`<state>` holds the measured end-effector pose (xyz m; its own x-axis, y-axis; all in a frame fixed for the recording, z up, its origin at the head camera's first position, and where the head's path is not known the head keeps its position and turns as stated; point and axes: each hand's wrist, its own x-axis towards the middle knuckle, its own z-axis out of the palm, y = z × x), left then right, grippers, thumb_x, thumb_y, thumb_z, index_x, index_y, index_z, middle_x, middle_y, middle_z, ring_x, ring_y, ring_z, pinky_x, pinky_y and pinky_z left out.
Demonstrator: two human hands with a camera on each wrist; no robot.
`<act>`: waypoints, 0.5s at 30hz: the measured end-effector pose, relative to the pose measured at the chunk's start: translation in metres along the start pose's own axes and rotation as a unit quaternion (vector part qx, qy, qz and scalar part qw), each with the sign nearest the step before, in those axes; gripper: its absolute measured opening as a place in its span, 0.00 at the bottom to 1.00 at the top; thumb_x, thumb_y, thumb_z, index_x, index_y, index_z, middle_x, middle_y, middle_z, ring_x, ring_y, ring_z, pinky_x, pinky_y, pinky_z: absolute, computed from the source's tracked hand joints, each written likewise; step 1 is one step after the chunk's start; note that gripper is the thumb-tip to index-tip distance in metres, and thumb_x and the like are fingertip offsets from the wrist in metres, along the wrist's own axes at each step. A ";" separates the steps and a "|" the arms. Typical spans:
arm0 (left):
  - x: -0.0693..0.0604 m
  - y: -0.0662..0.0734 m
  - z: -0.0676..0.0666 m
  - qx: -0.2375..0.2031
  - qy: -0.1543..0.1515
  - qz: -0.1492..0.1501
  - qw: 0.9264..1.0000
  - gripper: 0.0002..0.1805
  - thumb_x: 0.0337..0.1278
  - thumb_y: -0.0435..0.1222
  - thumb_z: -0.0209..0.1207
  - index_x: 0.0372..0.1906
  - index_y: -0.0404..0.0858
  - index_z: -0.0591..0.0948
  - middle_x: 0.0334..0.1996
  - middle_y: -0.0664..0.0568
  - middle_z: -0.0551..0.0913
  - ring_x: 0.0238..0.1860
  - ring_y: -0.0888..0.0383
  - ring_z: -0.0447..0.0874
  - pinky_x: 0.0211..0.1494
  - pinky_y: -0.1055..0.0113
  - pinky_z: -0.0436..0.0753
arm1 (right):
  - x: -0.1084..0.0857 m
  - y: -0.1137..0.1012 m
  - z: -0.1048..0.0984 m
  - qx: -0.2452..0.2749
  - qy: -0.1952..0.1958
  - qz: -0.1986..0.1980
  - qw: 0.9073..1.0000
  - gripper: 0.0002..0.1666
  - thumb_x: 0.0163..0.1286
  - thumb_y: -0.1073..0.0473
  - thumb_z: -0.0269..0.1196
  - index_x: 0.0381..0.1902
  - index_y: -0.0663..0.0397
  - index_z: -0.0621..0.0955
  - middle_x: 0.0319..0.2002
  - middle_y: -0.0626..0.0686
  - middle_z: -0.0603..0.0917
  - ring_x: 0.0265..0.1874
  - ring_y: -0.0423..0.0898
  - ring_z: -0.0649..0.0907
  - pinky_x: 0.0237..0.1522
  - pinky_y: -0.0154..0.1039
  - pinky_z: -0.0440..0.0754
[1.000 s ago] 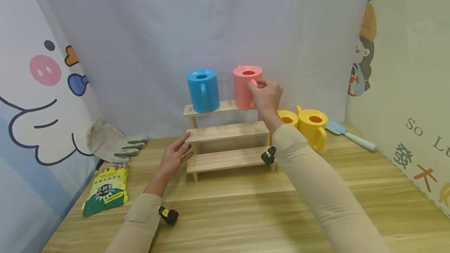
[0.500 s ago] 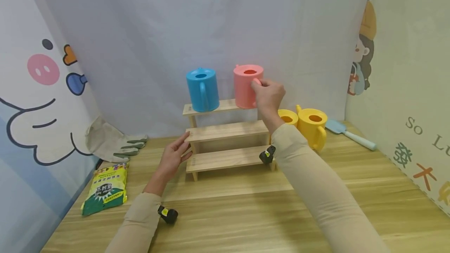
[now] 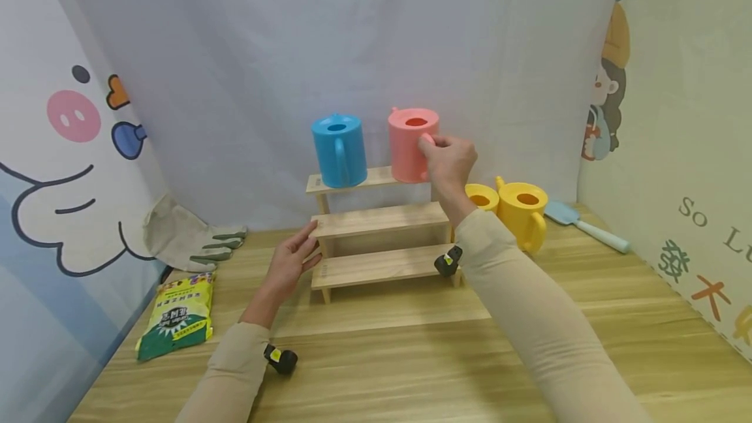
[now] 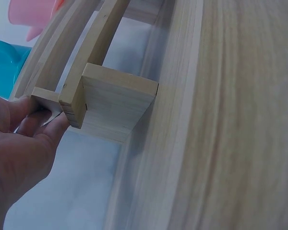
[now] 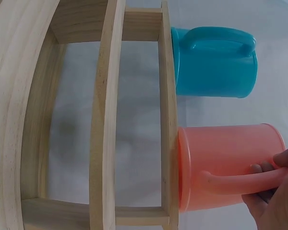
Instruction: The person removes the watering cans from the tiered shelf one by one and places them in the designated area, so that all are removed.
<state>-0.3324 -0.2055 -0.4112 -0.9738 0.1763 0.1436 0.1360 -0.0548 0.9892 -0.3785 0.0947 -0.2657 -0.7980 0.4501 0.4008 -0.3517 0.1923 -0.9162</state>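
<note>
My right hand [image 3: 451, 160] grips the handle of a pink watering can [image 3: 405, 147], its fingers curled round the upper part in the right wrist view. The can stands upright at the right part of the top tier of a three-tier wooden shelf [image 3: 382, 219]. To its left on that tier stands a blue watering can [image 3: 341, 155], handle facing me, a small gap between them. My left hand [image 3: 288, 263] holds the left end of the middle tier; in the left wrist view, thumb and fingers [image 4: 50, 132] pinch the board's end. The lower two tiers bear nothing.
Two yellow watering cans [image 3: 519, 214] stand right of the shelf, one partly hidden behind my right arm. A light-blue trowel [image 3: 590, 227] lies beyond them. At the left lie work gloves [image 3: 182, 237] and a yellow-green bag [image 3: 179, 315]. Cloth walls enclose the wooden tabletop [image 3: 376, 364].
My right hand has shifted very slightly right at the pink watering can's handle. The can itself has barely moved, and my left hand stays at the shelf's end.
</note>
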 end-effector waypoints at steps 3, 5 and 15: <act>0.000 0.001 0.001 -0.002 0.004 -0.002 1.000 0.27 0.81 0.32 0.43 0.79 0.41 0.58 0.79 0.45 0.50 0.77 0.46 0.51 0.68 0.58 0.74 | 0.000 -0.001 -0.001 -0.001 -0.003 0.000 1.000 0.13 0.63 0.56 0.67 0.37 0.61 0.90 0.33 0.56 0.88 0.29 0.54 0.87 0.16 0.31 0.82; 0.001 0.001 0.000 0.000 0.003 0.000 1.000 0.27 0.81 0.32 0.42 0.79 0.41 0.58 0.79 0.45 0.49 0.77 0.46 0.51 0.69 0.58 0.73 | -0.001 -0.001 -0.002 -0.002 -0.007 -0.003 1.000 0.13 0.63 0.56 0.68 0.37 0.61 0.90 0.33 0.56 0.88 0.30 0.53 0.87 0.17 0.32 0.83; 0.000 0.000 0.001 -0.002 0.002 0.000 1.000 0.27 0.81 0.32 0.43 0.79 0.41 0.58 0.79 0.45 0.50 0.77 0.45 0.51 0.68 0.57 0.74 | -0.007 -0.001 -0.019 -0.007 -0.011 -0.009 1.000 0.12 0.64 0.58 0.68 0.37 0.63 0.89 0.33 0.56 0.87 0.32 0.49 0.82 0.31 0.35 0.86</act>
<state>-0.3327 -0.2049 -0.4110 -0.9747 0.1721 0.1426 0.1343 -0.0590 0.9892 -0.3629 0.1083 -0.2673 -0.8028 0.4268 0.4163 -0.3583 0.2127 -0.9091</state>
